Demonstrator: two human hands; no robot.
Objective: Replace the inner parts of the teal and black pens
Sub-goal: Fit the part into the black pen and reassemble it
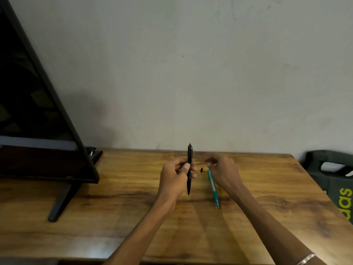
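A bracelet (305, 258) sits on the right wrist at the near edge of the wooden table (114, 226). The teal pen (213, 188) lies flat on the table, tip toward the viewer, its far end hidden under the right hand (222, 172). The right hand hovers over that end with fingers loosely curled; blur prevents telling whether they grip anything. The left hand (174, 177) holds the black pen (189, 169) upright, tip down, pinched between thumb and fingers at mid-barrel. A small black part (201, 170) lies on the table between the two hands. A dark monitor (38, 111) stands at far left. A dark bag (332, 175) rests beside the table at right.
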